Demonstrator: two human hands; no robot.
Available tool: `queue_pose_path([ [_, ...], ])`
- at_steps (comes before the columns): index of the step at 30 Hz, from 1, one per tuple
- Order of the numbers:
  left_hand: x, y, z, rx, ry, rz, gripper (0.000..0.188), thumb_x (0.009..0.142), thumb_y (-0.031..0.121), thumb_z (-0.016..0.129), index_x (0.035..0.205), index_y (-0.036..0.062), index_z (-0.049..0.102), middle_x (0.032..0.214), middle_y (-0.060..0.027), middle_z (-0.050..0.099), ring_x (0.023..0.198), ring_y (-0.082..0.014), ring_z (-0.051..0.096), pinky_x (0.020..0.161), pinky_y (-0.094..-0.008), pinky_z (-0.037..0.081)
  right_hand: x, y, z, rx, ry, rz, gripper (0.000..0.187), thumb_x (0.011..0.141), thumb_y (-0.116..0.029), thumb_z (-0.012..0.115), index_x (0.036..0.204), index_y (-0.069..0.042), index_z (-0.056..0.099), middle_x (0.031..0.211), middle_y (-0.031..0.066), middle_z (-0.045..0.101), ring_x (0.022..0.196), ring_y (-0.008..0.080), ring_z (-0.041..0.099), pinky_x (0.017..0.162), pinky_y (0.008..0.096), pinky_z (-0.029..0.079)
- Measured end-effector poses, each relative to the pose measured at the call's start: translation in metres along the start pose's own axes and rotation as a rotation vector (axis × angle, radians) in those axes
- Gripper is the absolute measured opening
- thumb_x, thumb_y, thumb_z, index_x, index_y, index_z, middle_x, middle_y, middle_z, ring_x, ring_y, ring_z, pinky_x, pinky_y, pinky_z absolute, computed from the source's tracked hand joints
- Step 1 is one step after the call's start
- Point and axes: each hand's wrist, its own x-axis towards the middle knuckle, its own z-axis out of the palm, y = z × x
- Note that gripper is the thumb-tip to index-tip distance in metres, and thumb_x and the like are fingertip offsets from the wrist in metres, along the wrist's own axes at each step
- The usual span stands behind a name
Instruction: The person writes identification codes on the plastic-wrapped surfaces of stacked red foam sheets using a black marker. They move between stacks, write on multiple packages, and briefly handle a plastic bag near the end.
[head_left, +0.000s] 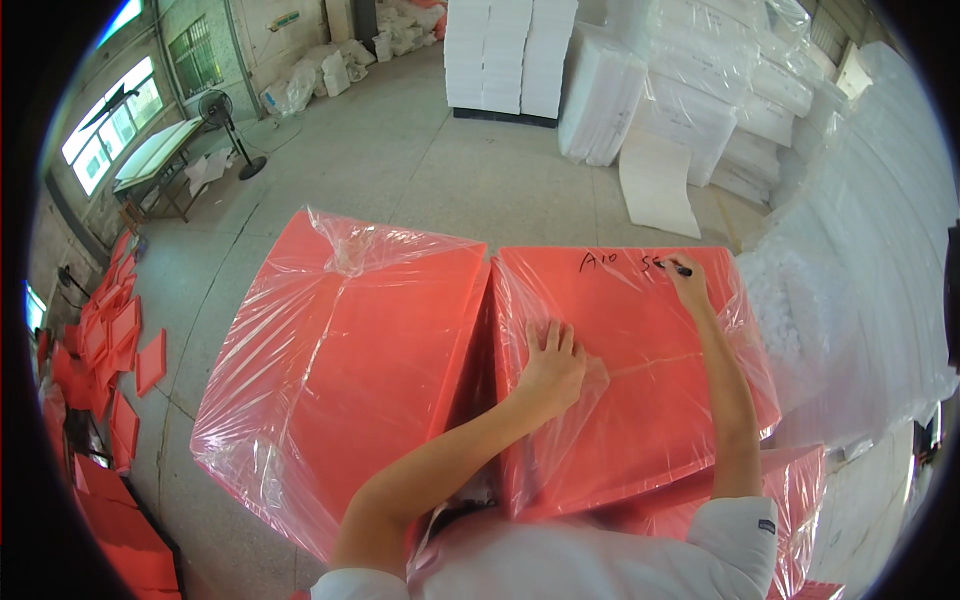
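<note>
A black marker (679,268) is gripped in my right hand (689,284), its tip at the far edge of a red block wrapped in clear plastic film (620,430). Dark handwriting runs along that edge, to the left of the marker. My left hand (552,372) lies with fingers spread on the film at the left part of the same block, holding nothing. Left of it stands a second film-wrapped red block (390,340), its plastic bunched near the far edge. A narrow dark gap separates the two blocks.
Clear plastic-wrapped white bundles (700,110) pile up at the right. A tall white stack (510,60) stands on a dark base at the back. Loose red pieces (125,330) litter the floor at left. A black fan (230,130) stands near a table (155,155).
</note>
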Motion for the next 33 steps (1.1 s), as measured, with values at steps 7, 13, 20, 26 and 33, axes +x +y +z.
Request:
queue_pose_path([
  [7, -0.001, 0.003, 0.007, 0.009, 0.017, -0.001, 0.045, 0.082, 0.023, 0.065, 0.12, -0.0015, 0.063, 0.138, -0.0221, 0.049, 0.135, -0.0434, 0.037, 0.112, -0.0665, 0.024, -0.004, 0.005, -0.015, 0.08, 0.013, 0.078, 0.012, 0.095, -0.01, 0.065, 0.096, 0.0, 0.07, 0.083, 0.0003, 0.067, 0.081, 0.0061, 0.059, 0.072, 0.026, 0.047],
  [13, 0.001, 0.002, 0.002, 0.012, -0.012, -0.003, 0.047, 0.082, 0.023, 0.065, 0.122, -0.0023, 0.063, 0.141, -0.0238, 0.048, 0.138, -0.0441, 0.037, 0.113, -0.0684, 0.023, 0.003, 0.003, -0.031, -0.054, 0.084, 0.071, 0.015, 0.095, -0.013, 0.066, 0.095, 0.002, 0.07, 0.082, 0.0021, 0.068, 0.08, 0.0056, 0.06, 0.071, 0.0251, 0.047],
  [20, 0.005, -0.001, -0.012, 0.035, -0.159, -0.009, 0.052, 0.087, 0.024, 0.06, 0.131, -0.0042, 0.058, 0.149, -0.0262, 0.044, 0.145, -0.0451, 0.032, 0.115, -0.0724, 0.018, -0.036, -0.022, -0.046, 0.179, -0.176, 0.218, 0.016, 0.095, -0.013, 0.065, 0.09, 0.0, 0.073, 0.078, 0.0008, 0.068, 0.07, 0.0067, 0.055, 0.062, 0.025, 0.043],
  [26, 0.004, 0.006, -0.003, -0.008, -0.122, -0.005, 0.053, 0.09, 0.022, 0.057, 0.134, -0.0062, 0.056, 0.152, -0.0265, 0.043, 0.146, -0.0452, 0.032, 0.114, -0.0764, 0.014, -0.195, -0.145, -0.1, 0.268, -0.439, 0.363, 0.011, 0.095, -0.008, 0.066, 0.091, 0.001, 0.072, 0.078, 0.0014, 0.067, 0.072, 0.0081, 0.057, 0.064, 0.0254, 0.043],
  [33, 0.003, 0.004, -0.001, 0.055, -0.154, 0.018, 0.053, 0.101, 0.031, 0.05, 0.137, -0.0067, 0.054, 0.153, -0.0257, 0.043, 0.146, -0.0444, 0.031, 0.114, -0.0756, 0.015, -0.25, -0.137, -0.08, 0.05, -0.326, 0.275, 0.011, 0.095, -0.006, 0.065, 0.097, 0.003, 0.07, 0.081, 0.006, 0.066, 0.078, 0.0103, 0.059, 0.073, 0.027, 0.048],
])
